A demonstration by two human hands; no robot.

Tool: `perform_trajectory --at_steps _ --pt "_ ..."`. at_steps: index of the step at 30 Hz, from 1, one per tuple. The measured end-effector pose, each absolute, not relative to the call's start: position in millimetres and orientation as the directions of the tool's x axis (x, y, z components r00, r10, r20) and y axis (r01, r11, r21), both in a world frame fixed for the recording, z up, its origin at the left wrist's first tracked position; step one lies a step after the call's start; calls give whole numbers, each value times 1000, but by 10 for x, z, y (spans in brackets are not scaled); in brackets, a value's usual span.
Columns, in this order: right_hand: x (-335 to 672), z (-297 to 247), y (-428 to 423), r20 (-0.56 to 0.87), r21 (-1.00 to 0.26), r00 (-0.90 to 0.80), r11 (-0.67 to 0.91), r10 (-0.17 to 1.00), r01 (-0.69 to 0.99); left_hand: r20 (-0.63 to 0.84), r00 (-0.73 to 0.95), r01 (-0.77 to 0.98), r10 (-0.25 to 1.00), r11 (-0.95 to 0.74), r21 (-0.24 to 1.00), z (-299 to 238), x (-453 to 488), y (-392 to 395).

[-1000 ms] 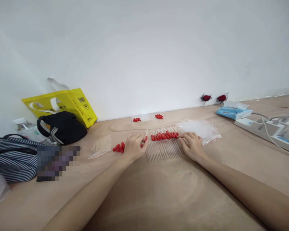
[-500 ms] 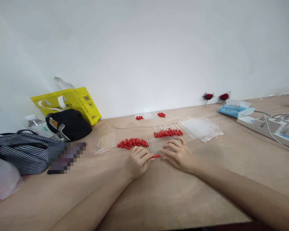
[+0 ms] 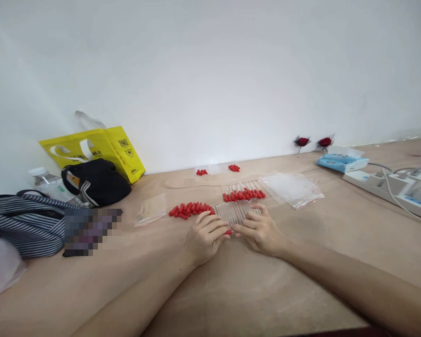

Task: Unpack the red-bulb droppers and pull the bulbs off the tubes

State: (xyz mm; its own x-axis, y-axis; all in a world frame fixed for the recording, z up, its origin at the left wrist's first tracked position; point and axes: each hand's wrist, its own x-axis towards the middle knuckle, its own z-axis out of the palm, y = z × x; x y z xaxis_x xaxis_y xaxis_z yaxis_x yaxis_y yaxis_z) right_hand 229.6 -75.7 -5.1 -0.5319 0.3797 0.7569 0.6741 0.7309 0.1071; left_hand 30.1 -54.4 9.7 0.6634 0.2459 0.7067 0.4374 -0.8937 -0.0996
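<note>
A red rubber dropper bulb (image 3: 228, 232) pokes out from the pinched fingers of my left hand (image 3: 205, 238). My right hand (image 3: 263, 231) is closed, its thumb and index finger at the end of that bulb, seemingly on a glass tube mostly hidden by the fingers. Its other fingers curl over a row of clear glass tubes (image 3: 231, 211) laid side by side. A heap of loose red bulbs (image 3: 189, 208) lies just beyond my left hand. Behind the tubes is a row of glass droppers (image 3: 243, 193) with red bulbs fitted, their tips pointing to the wall.
Clear plastic bags (image 3: 293, 187) lie right of the droppers, and a small bag (image 3: 150, 208) lies left. Bagged red bulbs (image 3: 201, 172) rest by the wall. A yellow bag (image 3: 126, 154), black cap (image 3: 98, 180) and bottle (image 3: 49, 182) stand left; tissues (image 3: 342, 161) and a power strip (image 3: 389, 187) sit right.
My right hand's fingers have drawn together, and its index finger has come up to the bulb. My left fingers now cover more of the bulb. The view has shifted slightly.
</note>
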Motion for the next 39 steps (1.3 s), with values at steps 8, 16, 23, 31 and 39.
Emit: perform_trajectory --at_steps 8,16,23,31,39 --pt "2333 -14 -784 746 123 -552 738 371 663 691 678 448 249 -886 -120 105 269 -574" --pt "2360 -1 -857 715 116 -573 740 400 662 626 736 425 259 -896 -129 130 287 -630" --pt "2805 -106 -710 726 -109 -324 567 606 816 779 505 604 372 -797 -11 258 -170 -450" --pt "2628 -174 -568 691 -258 -325 640 646 723 752 170 807 636 -528 264 235 -410 -153" --pt "2480 -161 -427 747 -269 -278 657 604 704 565 -34 826 825 -295 481 219 -708 130"
